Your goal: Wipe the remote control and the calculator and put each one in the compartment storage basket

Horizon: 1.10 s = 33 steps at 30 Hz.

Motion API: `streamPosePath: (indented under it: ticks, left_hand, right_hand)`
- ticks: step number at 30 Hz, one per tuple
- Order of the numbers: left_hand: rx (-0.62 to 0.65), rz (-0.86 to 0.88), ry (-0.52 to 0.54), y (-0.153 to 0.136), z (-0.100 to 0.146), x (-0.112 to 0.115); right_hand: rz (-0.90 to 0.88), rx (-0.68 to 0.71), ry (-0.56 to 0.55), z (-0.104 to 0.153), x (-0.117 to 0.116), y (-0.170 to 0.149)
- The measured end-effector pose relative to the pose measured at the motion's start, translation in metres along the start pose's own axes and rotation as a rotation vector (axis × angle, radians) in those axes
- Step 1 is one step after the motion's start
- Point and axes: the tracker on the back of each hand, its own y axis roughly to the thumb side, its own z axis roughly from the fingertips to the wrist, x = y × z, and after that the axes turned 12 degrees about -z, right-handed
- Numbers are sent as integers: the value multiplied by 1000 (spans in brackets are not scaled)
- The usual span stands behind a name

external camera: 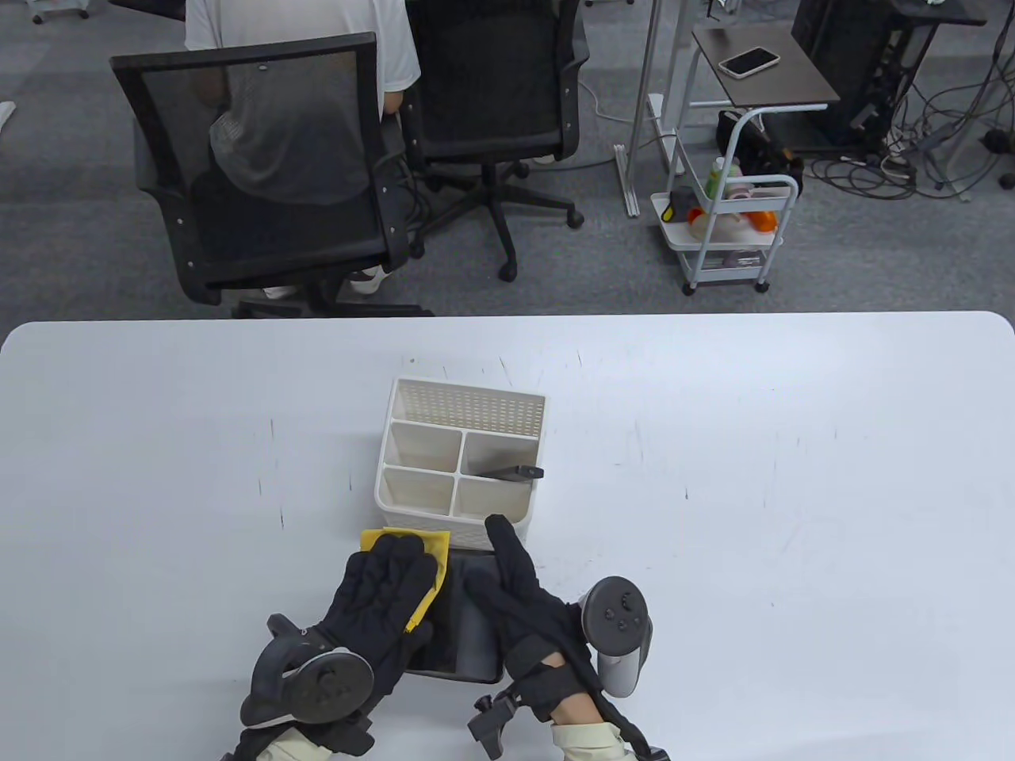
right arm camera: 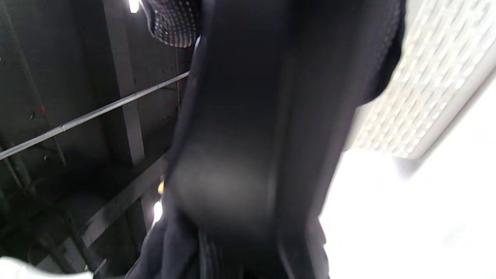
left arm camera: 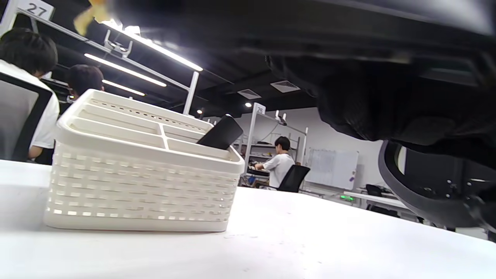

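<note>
A dark calculator (external camera: 468,634) is near the table's front edge, just in front of the white compartment basket (external camera: 412,395). My right hand (external camera: 488,556) grips the calculator from its right side, index finger stretched along its edge. The calculator's dark body (right arm camera: 232,155) fills the right wrist view. My left hand (external camera: 400,555) lies flat on a yellow cloth (external camera: 432,547) and presses it onto the calculator's left part. The black remote control (external camera: 511,472) leans in the basket's back right compartment, and its end (left arm camera: 221,133) sticks out above the basket's rim (left arm camera: 143,153).
The basket (right arm camera: 426,77) stands close behind both hands. Its other compartments hold nothing visible. Beyond the table's far edge are office chairs (external camera: 262,158), a seated person and a small white trolley (external camera: 729,230).
</note>
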Motion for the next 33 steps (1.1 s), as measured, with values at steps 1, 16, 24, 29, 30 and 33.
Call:
streamPosePath:
  ticks: [1,16,24,29,30,33]
  left_hand:
    - [-16,1,2,-1,0,0]
    - [7,255,34,5,-1,-7]
    - [-75,158,1,-14,2,-3]
    - [-116,110,-24,-24,5,1]
    - [-109,99,-15,-23,4,1]
    - [-59,51,-14,-13,2,1]
  right_hand:
    - [8,5,12,0,-1,0]
    - [184,34,100,2,-19,-1]
    - [136,49,68,1,-12,2]
    - [63,69,0,1,-2,7]
    - [44,69,-14,1,0,7]
    - [-24,77,-91,2,9,8]
